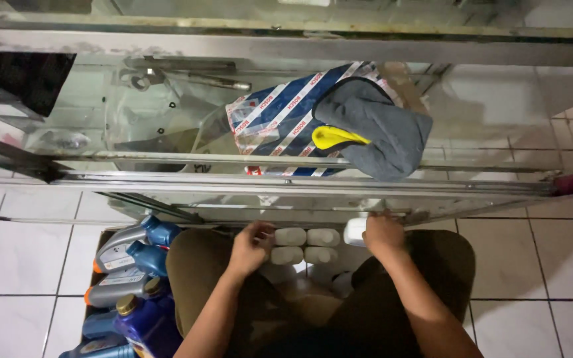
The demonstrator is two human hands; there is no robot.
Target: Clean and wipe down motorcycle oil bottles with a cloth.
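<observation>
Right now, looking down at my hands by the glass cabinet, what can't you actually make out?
Head view only:
- Right hand: fingertips and grip on the white bottle hidden by the cabinet frame.
- Left hand: curled and dim; whether it holds anything is unclear.
- Oil jugs: cut off by the bottom edge and my knee.
- Tools behind glass: blurred by reflections.

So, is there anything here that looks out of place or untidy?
Nothing is spilled or broken. The grey cloth on the glass shelf hangs slightly over its front edge, on top of a striped bag. The oil jugs on the floor lie tipped and piled.
</observation>
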